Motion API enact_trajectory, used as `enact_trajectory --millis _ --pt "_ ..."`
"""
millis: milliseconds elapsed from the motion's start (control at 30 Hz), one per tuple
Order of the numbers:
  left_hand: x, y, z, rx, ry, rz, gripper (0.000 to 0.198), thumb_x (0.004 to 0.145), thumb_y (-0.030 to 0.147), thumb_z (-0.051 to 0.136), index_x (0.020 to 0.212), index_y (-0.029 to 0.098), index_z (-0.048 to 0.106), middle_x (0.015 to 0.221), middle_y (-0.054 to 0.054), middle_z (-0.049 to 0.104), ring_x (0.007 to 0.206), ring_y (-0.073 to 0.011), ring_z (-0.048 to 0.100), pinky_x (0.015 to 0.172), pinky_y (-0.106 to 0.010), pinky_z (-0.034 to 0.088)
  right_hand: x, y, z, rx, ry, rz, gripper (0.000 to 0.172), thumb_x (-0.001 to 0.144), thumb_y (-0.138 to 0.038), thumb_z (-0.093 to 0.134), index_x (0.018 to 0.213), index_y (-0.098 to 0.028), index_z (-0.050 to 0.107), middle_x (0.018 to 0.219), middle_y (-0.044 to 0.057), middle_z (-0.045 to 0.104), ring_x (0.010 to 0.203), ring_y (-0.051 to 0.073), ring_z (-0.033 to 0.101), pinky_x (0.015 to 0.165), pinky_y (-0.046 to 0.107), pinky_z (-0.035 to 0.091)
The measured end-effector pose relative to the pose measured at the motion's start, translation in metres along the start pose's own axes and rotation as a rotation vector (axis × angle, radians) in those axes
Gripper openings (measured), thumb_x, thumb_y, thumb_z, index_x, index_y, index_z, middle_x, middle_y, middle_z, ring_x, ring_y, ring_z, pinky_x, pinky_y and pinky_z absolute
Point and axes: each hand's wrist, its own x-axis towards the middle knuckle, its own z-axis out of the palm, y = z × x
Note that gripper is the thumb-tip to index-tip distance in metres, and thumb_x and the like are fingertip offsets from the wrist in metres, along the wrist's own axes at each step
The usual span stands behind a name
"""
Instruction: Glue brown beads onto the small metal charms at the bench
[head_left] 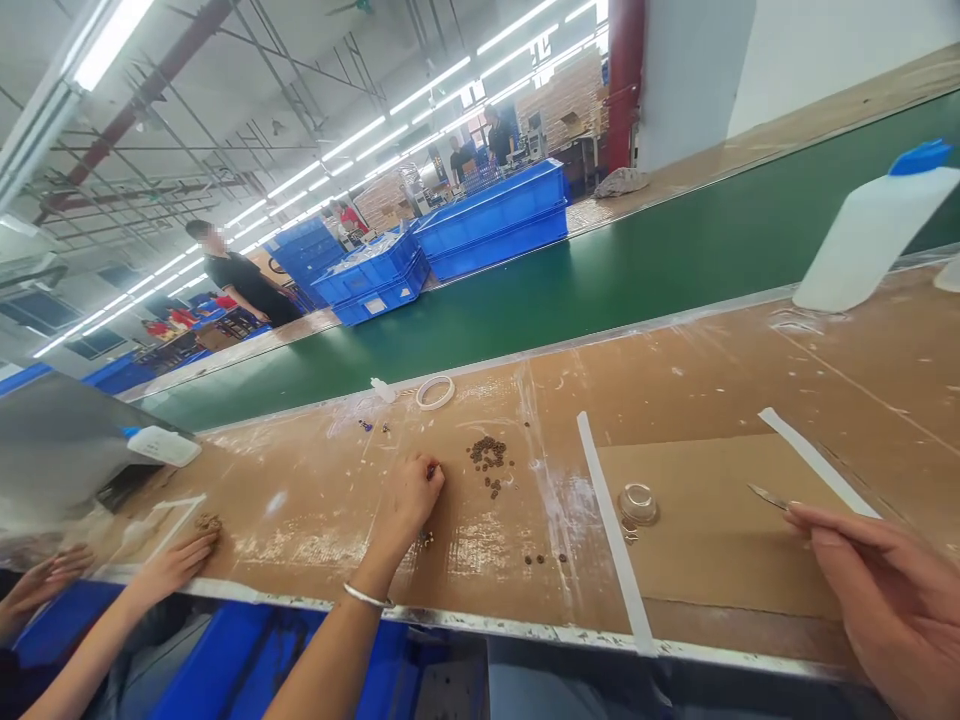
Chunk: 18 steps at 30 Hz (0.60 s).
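Note:
My left hand (415,495), with a bangle at the wrist, hovers low over the cardboard-covered bench, its fingers pinched around a small dark piece (431,470). To its right lies a loose pile of small brown round pieces (489,453). Several more sit nearer the front edge. On the right, my right hand (885,590) grips a slim tool with a pointed metal tip (766,496), aimed left; its handle is hidden by the fingers. A small clear round dish (638,503) stands on a cardboard sheet (720,530), with tiny shiny bits (630,535) beside it.
White tape strips (615,540) flank the sheet. A tape ring (435,393) and small white bottle (382,390) lie at the back. Beyond runs a green conveyor (637,285) with blue crates (491,220). A large white bottle (862,240) stands right; a co-worker's hands (176,565) are left.

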Motion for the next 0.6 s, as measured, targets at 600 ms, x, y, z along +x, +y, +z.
enact_trajectory --millis 600 --pt "-0.047 0.076 0.004 -0.892 -0.139 -0.394 0.046 0.042 0.035 0.094 0.075 0.013 0.071 0.072 -0.002 0.07 0.069 -0.0133 0.069 0.075 -0.025 0.058 0.006 -0.019 -0.008 0.028 -0.045 -0.069 0.02 0.085 -0.043 0.052 0.089 -0.03 0.068 0.092 -0.002 0.072 0.085 0.017 0.068 0.083 0.032 0.051"
